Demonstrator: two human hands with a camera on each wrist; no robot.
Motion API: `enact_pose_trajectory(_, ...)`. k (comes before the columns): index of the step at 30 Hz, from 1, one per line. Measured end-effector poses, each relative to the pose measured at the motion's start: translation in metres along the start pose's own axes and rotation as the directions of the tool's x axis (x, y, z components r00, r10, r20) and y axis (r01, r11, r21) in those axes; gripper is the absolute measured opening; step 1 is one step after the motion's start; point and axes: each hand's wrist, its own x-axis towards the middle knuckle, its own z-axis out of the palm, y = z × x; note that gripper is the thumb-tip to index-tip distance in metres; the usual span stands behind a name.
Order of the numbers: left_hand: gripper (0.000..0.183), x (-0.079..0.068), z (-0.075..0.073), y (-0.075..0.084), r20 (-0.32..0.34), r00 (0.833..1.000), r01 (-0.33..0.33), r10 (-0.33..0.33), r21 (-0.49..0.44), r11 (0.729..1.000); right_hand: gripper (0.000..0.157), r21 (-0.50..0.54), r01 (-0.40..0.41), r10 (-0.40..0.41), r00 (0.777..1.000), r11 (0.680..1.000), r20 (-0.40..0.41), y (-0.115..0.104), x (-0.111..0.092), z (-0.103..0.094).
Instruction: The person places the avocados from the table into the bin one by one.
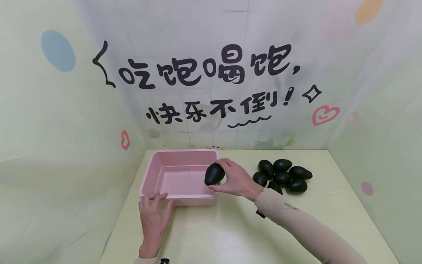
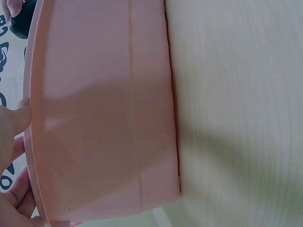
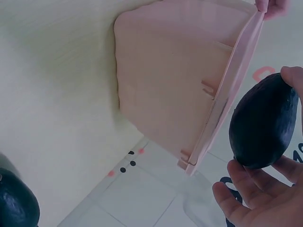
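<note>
My right hand (image 1: 238,180) pinches a dark avocado (image 1: 214,174) between thumb and fingers, at the right rim of a pink plastic bin (image 1: 197,202). In the right wrist view the held avocado (image 3: 264,122) shows whole, above the level of the bin's rim. At the near left corner, my left hand (image 1: 154,218) grips the bin's front rim, its fingers over the edge. The left wrist view has the thumb (image 2: 21,116) against that rim. The visible part of the bin's floor (image 1: 181,182) is bare.
Several more dark avocados (image 1: 282,179) lie in a cluster on the pale wooden table (image 1: 211,234), right of the bin; the right forearm passes in front of them. A printed cloth backdrop (image 1: 204,22) stands behind the table and along both sides.
</note>
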Motion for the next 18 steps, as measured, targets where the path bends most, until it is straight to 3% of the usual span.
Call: enact_pose_trajectory(18, 0.037, 0.0, 0.0, 0.001, 0.01, 1.0, 0.017, -0.017, 0.008, 1.0, 0.077, -0.029, 0.11, -0.106, 0.988, 0.993, 0.114, -0.009, 0.028, -0.003)
